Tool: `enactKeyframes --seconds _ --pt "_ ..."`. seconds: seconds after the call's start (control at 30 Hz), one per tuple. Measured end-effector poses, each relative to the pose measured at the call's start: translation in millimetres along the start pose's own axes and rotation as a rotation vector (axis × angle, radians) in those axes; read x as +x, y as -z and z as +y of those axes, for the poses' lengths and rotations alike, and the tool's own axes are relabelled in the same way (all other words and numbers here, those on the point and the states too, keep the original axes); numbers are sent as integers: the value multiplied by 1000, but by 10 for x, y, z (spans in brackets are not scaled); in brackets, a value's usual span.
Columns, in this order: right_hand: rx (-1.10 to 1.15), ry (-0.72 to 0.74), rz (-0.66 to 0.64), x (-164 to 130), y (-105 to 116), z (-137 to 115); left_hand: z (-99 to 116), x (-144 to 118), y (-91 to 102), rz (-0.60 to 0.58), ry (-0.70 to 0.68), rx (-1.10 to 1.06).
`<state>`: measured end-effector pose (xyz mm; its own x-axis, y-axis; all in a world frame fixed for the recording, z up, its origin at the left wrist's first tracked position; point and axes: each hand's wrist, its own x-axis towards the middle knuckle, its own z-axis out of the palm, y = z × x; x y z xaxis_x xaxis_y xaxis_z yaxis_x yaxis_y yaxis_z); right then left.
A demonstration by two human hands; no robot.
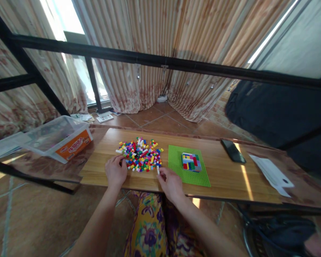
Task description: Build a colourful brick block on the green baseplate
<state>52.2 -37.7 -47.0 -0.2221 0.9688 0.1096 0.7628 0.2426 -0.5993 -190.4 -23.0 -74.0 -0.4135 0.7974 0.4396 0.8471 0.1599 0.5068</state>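
Observation:
A pile of several small coloured bricks (140,154) lies on the wooden table (224,171). My left hand (116,171) rests at the pile's left edge, fingers touching the nearest bricks. My right hand (170,183) sits at the pile's right front and pinches a small white brick (158,170) between its fingertips. To the right lies a green baseplate (176,167) with a block of built coloured bricks (191,161) on it.
A black phone (233,151) and white paper (271,174) lie on the table's right part. A clear plastic bin (57,137) with an orange label stands at the left. Black metal bars (160,62) cross in front of curtains behind.

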Motion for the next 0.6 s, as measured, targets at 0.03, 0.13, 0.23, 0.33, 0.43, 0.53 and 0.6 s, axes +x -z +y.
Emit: enactKeyframes --seconds 0.03,0.13,0.23,0.33,0.43,0.53,0.6 --pt "-3 17 -7 40 -11 -17 2 -1 -1 1 0 -3" --pt "-27 51 14 208 -25 -87 9 -3 1 5 5 -5" --pt "-113 94 34 426 -22 -164 14 -5 10 4 11 -7" --pt "-214 130 -14 624 -28 -206 18 -5 19 -2 10 -14" --pt "-249 140 -63 746 -55 -200 22 -2 23 -3 8 -14" --pt "-228 141 -74 788 -87 -170 25 0 22 3 11 -3" --pt "-208 145 -68 788 -98 -154 27 1 21 0 12 3"
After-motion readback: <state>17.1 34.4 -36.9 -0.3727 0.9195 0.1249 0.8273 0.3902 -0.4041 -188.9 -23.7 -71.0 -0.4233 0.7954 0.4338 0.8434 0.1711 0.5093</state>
